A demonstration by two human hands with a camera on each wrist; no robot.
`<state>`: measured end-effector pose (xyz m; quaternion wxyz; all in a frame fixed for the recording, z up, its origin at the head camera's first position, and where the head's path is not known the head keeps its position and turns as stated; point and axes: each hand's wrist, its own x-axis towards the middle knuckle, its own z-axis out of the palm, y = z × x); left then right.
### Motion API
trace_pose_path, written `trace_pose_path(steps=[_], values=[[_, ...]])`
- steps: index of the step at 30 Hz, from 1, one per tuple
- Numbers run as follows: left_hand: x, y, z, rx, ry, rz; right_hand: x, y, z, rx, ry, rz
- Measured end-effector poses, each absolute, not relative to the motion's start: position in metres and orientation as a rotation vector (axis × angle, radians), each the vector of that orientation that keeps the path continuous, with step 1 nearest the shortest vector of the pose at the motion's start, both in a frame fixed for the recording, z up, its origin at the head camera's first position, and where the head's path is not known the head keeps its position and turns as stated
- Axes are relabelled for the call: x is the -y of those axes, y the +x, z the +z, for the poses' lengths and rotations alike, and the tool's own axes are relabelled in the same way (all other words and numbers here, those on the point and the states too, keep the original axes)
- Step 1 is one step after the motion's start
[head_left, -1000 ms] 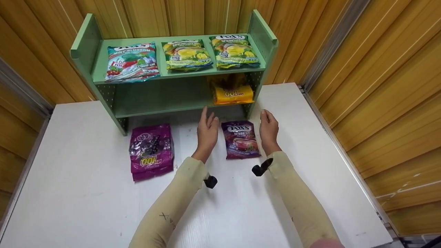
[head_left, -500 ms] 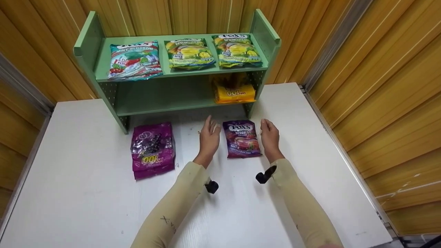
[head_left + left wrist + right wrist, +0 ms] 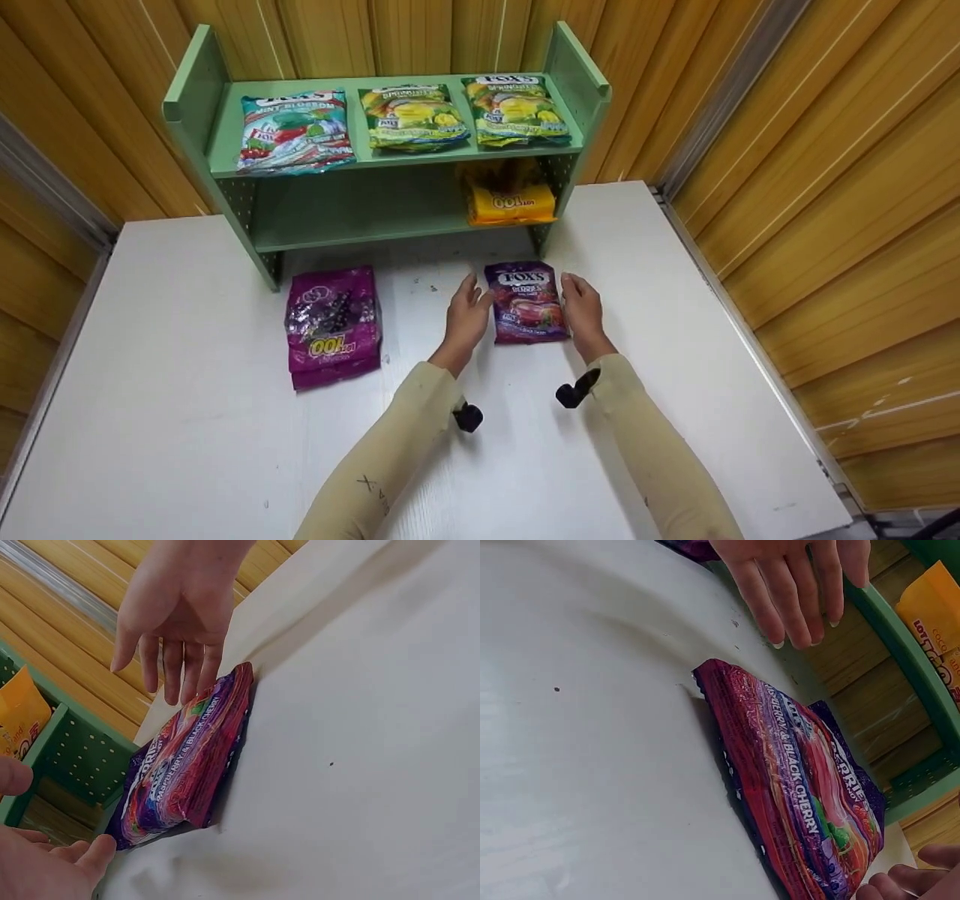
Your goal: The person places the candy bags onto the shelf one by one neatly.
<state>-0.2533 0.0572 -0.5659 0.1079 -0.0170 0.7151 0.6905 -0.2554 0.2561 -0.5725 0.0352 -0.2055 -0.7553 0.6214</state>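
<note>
A purple Fox's Berries candy bag point(image 3: 527, 304) lies flat on the white table between my two hands. My left hand point(image 3: 468, 321) is at its left edge with the fingers nearly straight. On the other side, my right hand point(image 3: 585, 311) has its fingertips right at the bag's right edge, fingers extended. In the left wrist view the candy bag point(image 3: 187, 757) shows its raspberry and black cherry lettering, with the right hand point(image 3: 184, 622) over its far end. Neither hand has its fingers curled round the bag.
A green two-level shelf point(image 3: 360, 238) stands behind. On top lie a teal Mint Blossom bag point(image 3: 294, 135) and two green Springtea bags point(image 3: 412, 118); a yellow candy bag point(image 3: 511, 202) sits below at the right. A magenta candy bag point(image 3: 332, 330) lies on the table, left.
Both hands have come back toward me and closer in on the purple Berries bag from either side. The bags and shelf stay in place; the view has shifted slightly.
</note>
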Motion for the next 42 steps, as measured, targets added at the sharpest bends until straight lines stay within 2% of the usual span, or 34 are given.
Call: trace_pose_path(steps=[26, 42], values=[[-0.069, -0.243, -0.587, -1.982, -0.109, 1.986, -0.258, -0.252, -0.581, 2.336, -0.730, 1.910], [-0.068, -0.248, -0.592, -1.729, -0.177, 2.113, -0.256, -0.252, -0.583, 2.304, -0.767, 1.976]])
